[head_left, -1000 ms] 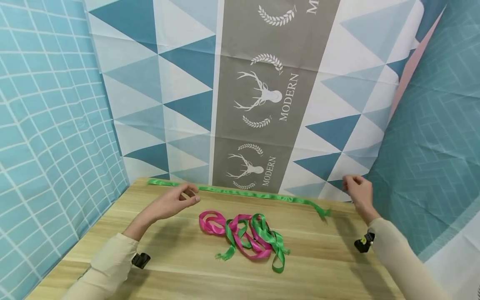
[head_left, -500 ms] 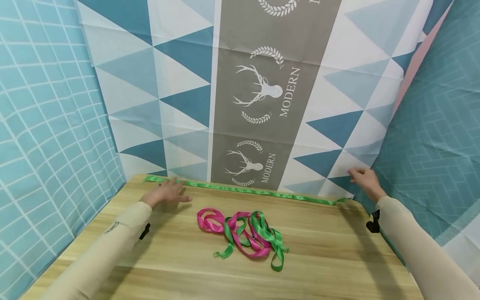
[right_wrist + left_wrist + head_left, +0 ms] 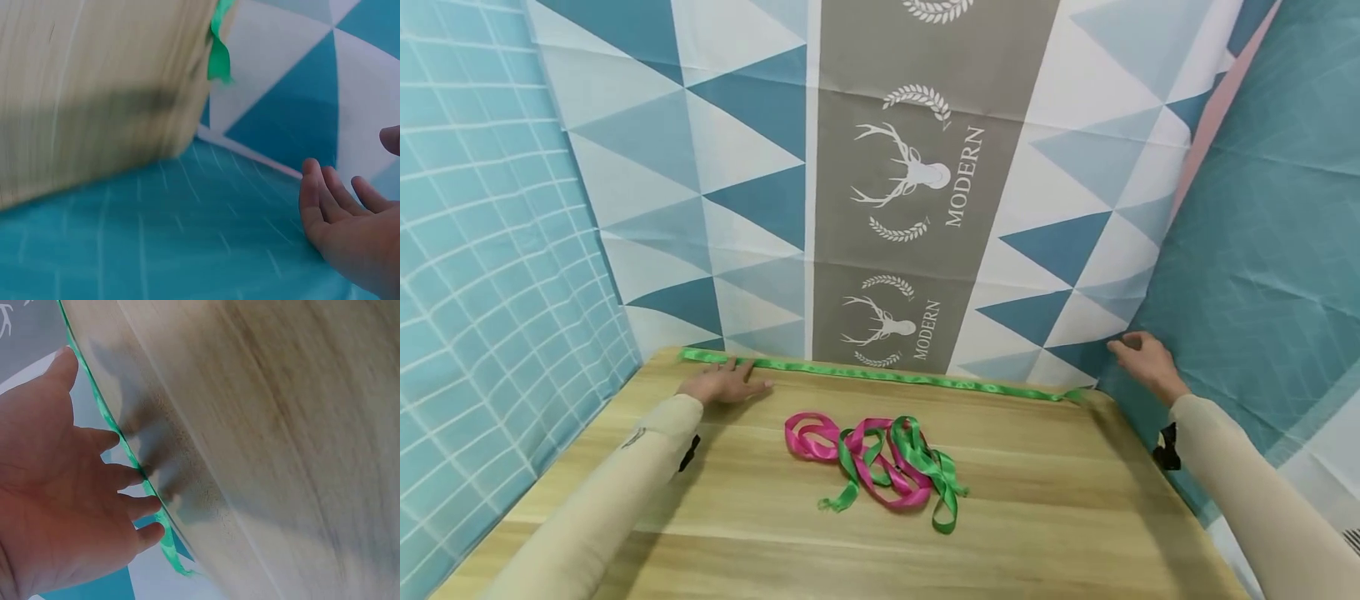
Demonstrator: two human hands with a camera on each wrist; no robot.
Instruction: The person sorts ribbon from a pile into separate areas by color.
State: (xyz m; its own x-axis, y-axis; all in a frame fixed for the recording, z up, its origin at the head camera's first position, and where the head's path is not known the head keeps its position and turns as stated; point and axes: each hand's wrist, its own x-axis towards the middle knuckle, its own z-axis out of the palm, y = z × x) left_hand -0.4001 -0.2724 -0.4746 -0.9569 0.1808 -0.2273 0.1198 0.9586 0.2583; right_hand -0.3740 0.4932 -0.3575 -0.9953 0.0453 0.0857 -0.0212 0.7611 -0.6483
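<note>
Taking the wood-grain tabletop [image 3: 737,517] as our dial, we see a long green satin ribbon [image 3: 850,372] stretched along its far edge, from eleven o'clock to one. Our left hand [image 3: 722,384] is open, fingers spread across the ribbon near eleven; we cannot tell whether they press it. Our right hand [image 3: 1150,364], loosely curved and holding nothing, hovers past the corner at one. A pink ribbon [image 3: 910,500] lies tangled with shorter-looking green ribbon [image 3: 943,475] at the dial's centre. The "MODERN" deer-print cloth [image 3: 910,250] backs twelve, blue grid cloth [image 3: 475,250] walls nine, and teal cloth [image 3: 1262,250] three.

The table [image 3: 1037,533] bears pink ribbon [image 3: 912,500]; green ribbons [image 3: 865,373], apparently two.
</note>
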